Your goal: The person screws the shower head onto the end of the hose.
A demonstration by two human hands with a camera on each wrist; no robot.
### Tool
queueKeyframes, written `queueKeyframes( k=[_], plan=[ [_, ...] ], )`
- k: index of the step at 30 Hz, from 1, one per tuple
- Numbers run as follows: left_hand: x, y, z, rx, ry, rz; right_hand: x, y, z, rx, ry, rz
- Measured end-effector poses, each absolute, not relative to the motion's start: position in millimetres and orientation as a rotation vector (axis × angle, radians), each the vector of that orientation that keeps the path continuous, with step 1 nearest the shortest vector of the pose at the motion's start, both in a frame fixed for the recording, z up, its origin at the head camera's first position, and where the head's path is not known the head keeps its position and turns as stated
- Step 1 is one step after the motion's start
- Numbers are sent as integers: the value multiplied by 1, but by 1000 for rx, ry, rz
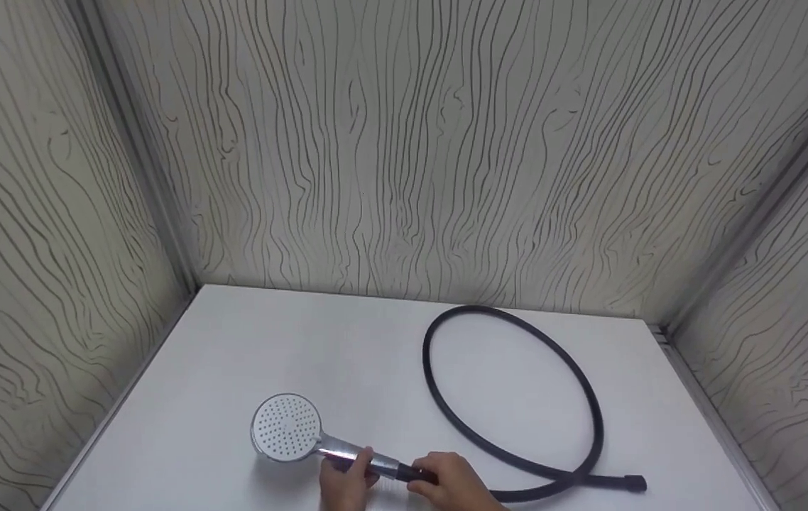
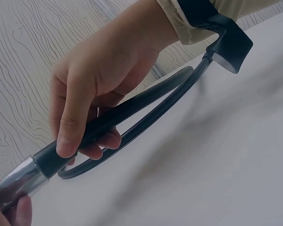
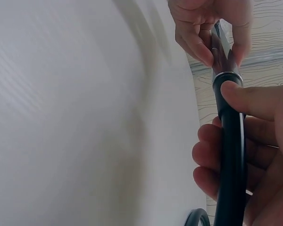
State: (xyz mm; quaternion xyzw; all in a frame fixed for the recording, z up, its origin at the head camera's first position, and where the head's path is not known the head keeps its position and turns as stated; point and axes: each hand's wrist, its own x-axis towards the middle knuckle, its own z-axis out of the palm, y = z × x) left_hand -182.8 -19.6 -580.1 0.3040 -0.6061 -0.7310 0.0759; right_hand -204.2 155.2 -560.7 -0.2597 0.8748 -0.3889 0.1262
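Note:
A chrome shower head with a round white spray face points up over the table. My left hand grips its chrome handle, fingers and thumb on either side. Just to the right, my right hand holds the end of a black shower hose, thumb along its connector. In the right wrist view that connector meets the bottom of the chrome handle, in line with it. Fingers of my left hand show at the lower left corner of the left wrist view.
The hose lies in a wide loop on the white table, crossing itself at the right. Its other end fitting rests near the front right. Wood-patterned panels enclose the back and both sides.

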Motion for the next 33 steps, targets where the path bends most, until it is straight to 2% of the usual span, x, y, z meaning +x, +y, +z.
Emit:
queueKeyframes(
  k=[23, 33],
  plan=[
    [-178, -23, -588, 985, -1992, -2217, -203, 157, -565, -635, 2493, -1112],
    [-177, -25, -589, 971, -2041, -2250, -204, 161, -569, -733, 2549, -1111]
  ],
)
